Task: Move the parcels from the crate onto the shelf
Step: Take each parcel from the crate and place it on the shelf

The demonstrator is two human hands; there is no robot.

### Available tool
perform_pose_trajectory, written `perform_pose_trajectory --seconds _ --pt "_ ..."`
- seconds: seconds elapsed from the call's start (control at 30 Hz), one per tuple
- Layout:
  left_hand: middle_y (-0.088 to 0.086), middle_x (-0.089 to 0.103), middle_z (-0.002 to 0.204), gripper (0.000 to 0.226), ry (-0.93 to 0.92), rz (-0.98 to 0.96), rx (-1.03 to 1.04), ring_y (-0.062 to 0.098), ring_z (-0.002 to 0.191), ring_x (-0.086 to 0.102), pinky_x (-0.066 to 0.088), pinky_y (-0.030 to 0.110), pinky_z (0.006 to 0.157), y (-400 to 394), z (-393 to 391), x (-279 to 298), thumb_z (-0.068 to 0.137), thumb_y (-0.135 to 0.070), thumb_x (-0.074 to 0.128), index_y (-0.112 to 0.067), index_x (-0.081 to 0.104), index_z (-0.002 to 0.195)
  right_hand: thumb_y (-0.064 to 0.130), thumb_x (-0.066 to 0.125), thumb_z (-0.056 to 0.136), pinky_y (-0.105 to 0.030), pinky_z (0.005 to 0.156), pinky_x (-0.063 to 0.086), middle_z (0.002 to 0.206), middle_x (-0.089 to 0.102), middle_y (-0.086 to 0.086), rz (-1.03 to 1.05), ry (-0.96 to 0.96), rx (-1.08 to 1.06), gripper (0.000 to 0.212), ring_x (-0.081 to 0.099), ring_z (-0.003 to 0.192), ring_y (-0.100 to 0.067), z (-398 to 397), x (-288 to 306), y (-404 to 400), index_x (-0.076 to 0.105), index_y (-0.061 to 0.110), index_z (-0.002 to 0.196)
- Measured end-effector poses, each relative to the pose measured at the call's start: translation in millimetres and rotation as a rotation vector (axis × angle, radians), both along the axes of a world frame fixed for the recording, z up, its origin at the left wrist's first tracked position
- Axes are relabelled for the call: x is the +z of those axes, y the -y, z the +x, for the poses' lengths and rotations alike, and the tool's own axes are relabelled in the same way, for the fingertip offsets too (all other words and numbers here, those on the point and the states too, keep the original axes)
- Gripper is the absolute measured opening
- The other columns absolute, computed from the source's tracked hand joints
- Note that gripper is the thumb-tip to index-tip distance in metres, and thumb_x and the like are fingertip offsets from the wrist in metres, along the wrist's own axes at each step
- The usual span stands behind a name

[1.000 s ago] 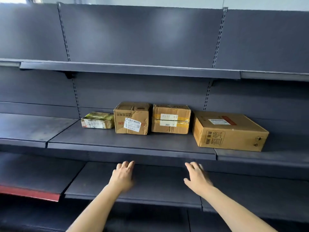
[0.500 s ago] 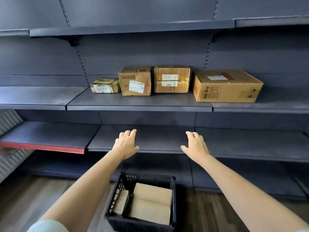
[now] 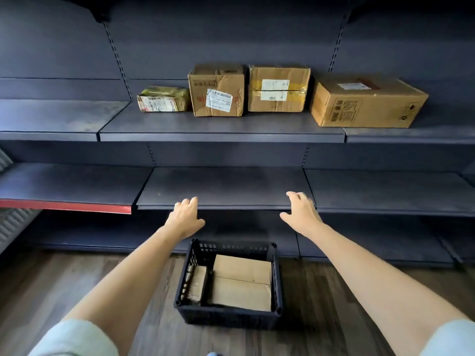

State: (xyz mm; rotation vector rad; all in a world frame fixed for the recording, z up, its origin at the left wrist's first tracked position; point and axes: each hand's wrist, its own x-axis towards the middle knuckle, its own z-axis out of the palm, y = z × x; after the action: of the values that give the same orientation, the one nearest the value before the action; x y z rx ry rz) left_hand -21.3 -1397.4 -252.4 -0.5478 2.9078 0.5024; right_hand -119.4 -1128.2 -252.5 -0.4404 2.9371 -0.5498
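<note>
Hands, left [image 3: 185,216] and right [image 3: 301,213], were both open and empty over the crate [image 3: 195,255], probably spread to grab the big parcel [image 3: 241,283] for the shelf [image 3: 221,129].

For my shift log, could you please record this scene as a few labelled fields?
shelf parcels: four on the upper shelf: green-wrapped packet, two upright boxes, one long box
crate: black, on the floor, holds a large box and a small packet
left hand: open, empty
right hand: open, empty
</note>
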Motion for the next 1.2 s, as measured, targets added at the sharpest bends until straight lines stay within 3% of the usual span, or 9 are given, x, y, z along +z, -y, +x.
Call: perform_pose_trajectory --seconds 0.3,0.43,0.57,0.73,0.83,0.97,1.2 --pt "0.025 0.051 0.125 0.061 0.131 0.074 -0.017 0.041 0.117 0.049 0.042 0.039 0.092 107.9 -9.7 -42.3 0.082 -0.017 0.06 -0.002 0.036 0.135 0.026 0.056 0.088 -0.041 0.089 0.046 0.139 0.037 -0.011 0.085 0.113 -0.054 0.055 0.04 0.122 -0.032 -0.4 -44.9 80.2 0.033 0.014 0.136" --pt "0.023 0.048 0.131 0.067 0.185 0.084 -0.073 0.04 0.123 0.045 0.04 0.039 0.1 110.6 -25.8 -62.5 0.085 -0.021 0.06 -0.006 0.028 0.142 0.024 0.055 0.089 -0.04 0.09 0.044 0.14 0.035 -0.011 0.111 0.174 -0.08 0.056 0.039 0.122 -0.031 2.2 -63.1 85.1 0.03 0.013 0.138" --pt "0.02 0.046 0.136 0.067 0.219 0.129 -0.107 0.037 0.125 0.043 0.039 0.039 0.103 98.6 -42.4 -81.8 0.085 -0.019 0.057 -0.009 0.027 0.144 0.011 0.055 0.09 -0.034 0.101 0.036 0.148 0.025 -0.015 0.026 0.294 -0.133 0.06 0.037 0.129 -0.03 -2.0 -81.8 86.5 0.026 0.009 0.142" --pt "0.021 0.059 0.123 0.047 0.244 0.255 -0.026 0.036 0.114 0.053 0.042 0.034 0.09 78.9 -59.8 -118.2 0.084 -0.015 0.056 -0.005 0.046 0.129 0.008 0.054 0.091 -0.032 0.11 0.024 0.153 0.019 -0.018 -0.004 0.409 -0.172 0.062 0.023 0.14 -0.031 -4.8 -122.4 83.6 0.024 0.007 0.145" --pt "0.019 0.063 0.12 0.046 0.272 0.385 0.118 0.035 0.111 0.058 0.046 0.032 0.086 66.9 -65.7 -155.7 0.085 -0.017 0.059 -0.008 0.049 0.129 0.011 0.055 0.091 -0.032 0.109 0.026 0.152 0.023 -0.02 -0.001 0.489 -0.216 0.061 0.023 0.141 -0.031 -6.8 -164.2 76.2 0.026 0.007 0.144" --pt "0.016 0.067 0.108 0.046 0.351 0.493 0.28 0.027 0.1 0.062 0.047 0.029 0.081 57.7 -66.7 -224.9 0.086 -0.016 0.06 -0.011 0.049 0.131 0.009 0.058 0.088 -0.031 0.096 0.037 0.143 0.04 -0.02 -0.089 0.599 -0.403 0.059 0.042 0.129 -0.032 -14.7 -234.3 66.5 0.032 0.005 0.141" --pt "0.016 0.062 0.122 0.05 0.487 0.505 0.38 0.031 0.113 0.057 0.043 0.029 0.089 61.0 -67.2 -365.4 0.086 -0.014 0.061 -0.005 0.046 0.133 0.011 0.065 0.083 -0.039 0.098 0.04 0.133 0.051 -0.024 -0.116 0.678 -0.581 0.057 0.05 0.121 -0.036 -27.1 -372.1 45.0 0.042 0.0 0.134"
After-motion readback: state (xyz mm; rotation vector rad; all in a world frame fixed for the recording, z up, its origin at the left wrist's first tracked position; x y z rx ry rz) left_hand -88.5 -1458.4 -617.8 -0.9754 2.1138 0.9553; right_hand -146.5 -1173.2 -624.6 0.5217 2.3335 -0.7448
